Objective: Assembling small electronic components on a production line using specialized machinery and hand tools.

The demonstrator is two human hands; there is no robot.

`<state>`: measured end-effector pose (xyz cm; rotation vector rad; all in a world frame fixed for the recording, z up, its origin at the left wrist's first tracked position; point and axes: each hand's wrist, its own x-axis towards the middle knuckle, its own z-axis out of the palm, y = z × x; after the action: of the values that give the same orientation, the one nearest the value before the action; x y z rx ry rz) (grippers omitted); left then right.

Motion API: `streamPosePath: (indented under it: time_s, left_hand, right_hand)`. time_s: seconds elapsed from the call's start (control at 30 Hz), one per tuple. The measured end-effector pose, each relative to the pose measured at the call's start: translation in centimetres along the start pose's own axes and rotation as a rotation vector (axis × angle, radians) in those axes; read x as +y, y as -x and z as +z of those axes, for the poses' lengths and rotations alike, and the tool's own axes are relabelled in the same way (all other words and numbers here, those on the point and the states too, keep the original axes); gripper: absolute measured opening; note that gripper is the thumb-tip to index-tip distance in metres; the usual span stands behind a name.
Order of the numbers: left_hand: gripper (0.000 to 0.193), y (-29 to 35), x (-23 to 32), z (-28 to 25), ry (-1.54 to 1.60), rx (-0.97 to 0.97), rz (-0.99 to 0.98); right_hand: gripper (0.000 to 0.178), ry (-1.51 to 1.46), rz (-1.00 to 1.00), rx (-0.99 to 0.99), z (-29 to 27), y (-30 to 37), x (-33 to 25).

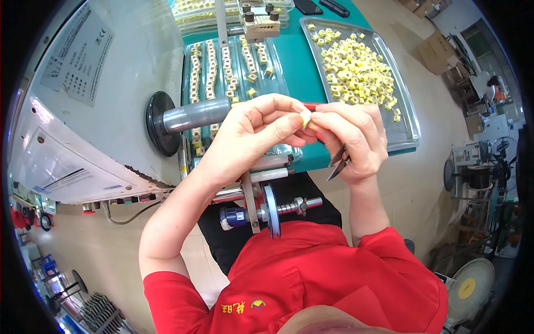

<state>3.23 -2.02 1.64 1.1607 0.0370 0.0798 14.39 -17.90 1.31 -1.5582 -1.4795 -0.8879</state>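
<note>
My left hand (250, 133) pinches a small yellow-and-white block-shaped part (305, 117) between thumb and fingertips. My right hand (356, 131) meets it there, thumb and forefinger at the part's right side. A pair of small scissors (337, 165) is tucked in my right palm, dark blades pointing down toward me; red handle pieces show between the hands. Just beyond my left hand, a clear plastic tray (239, 61) holds rows of similar small parts. To the right, a grey tray (409, 119) carries a loose heap of yellow parts (359, 69).
A large white machine (100, 100) with a metal shaft (197, 114) stands at the left. Below my hands a bracket bears a blue-rimmed wheel (271, 211). A wooden clamp block (261, 26) hangs over the green tabletop (297, 72). A fan (470, 289) stands lower right.
</note>
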Motion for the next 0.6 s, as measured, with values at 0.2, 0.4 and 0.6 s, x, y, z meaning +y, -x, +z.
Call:
streamPosePath:
  time_s: [0.2,0.4,0.6]
  left_hand:
    - [0.025,0.0,-0.4,-0.3,0.076,-0.038,-0.005]
    - [0.014,0.4,-0.2,0.2,-0.234,-0.025,-0.06]
    - [0.016,0.7,-0.2,0.3,-0.212,0.012,-0.013]
  right_hand:
    - [0.026,-0.03,-0.048,-0.027,-0.1,-0.4,0.1]
    - [0.026,-0.23,-0.046,-0.561,-3.1,-3.1,1.3]
    - [0.021,-0.689,0.331,-0.604,-2.6,-2.6,2.8]
